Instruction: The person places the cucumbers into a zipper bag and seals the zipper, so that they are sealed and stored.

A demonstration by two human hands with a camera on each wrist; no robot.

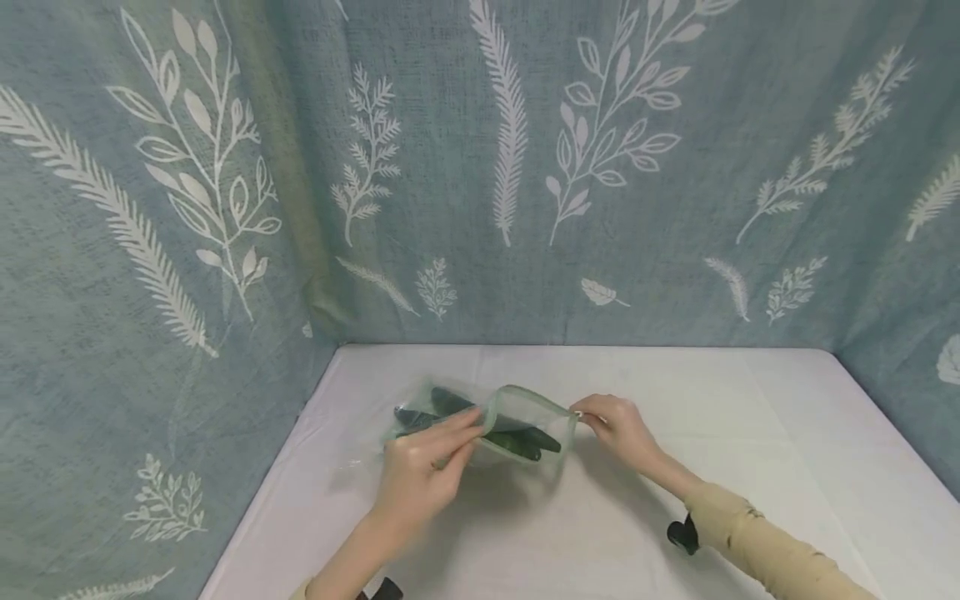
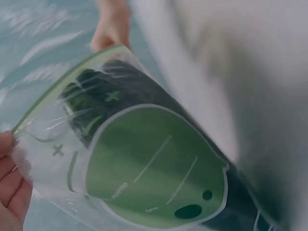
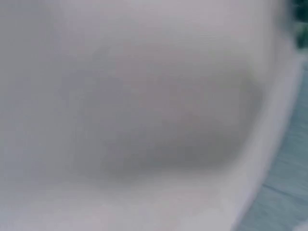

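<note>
A clear zip bag (image 1: 536,406) with a green rim and a large green label (image 2: 159,163) lies on its side, its mouth spread toward the right. Several long dark green cucumbers (image 1: 517,443) are inside it; their bumpy ends (image 2: 84,96) show near the rim in the left wrist view. My left hand (image 1: 422,467) pinches the near-left part of the rim between thumb and fingers. At the right corner of the mouth, my right hand (image 1: 618,429) pinches the end of the zip edge. Only blurred white and a dark green bit at the edge appear in the right wrist view.
A white-covered table (image 1: 720,417) lies under the bag. Blue-green curtains (image 1: 450,167) with white leaf prints rise behind it and along both sides. Dark wrist straps sit on both forearms.
</note>
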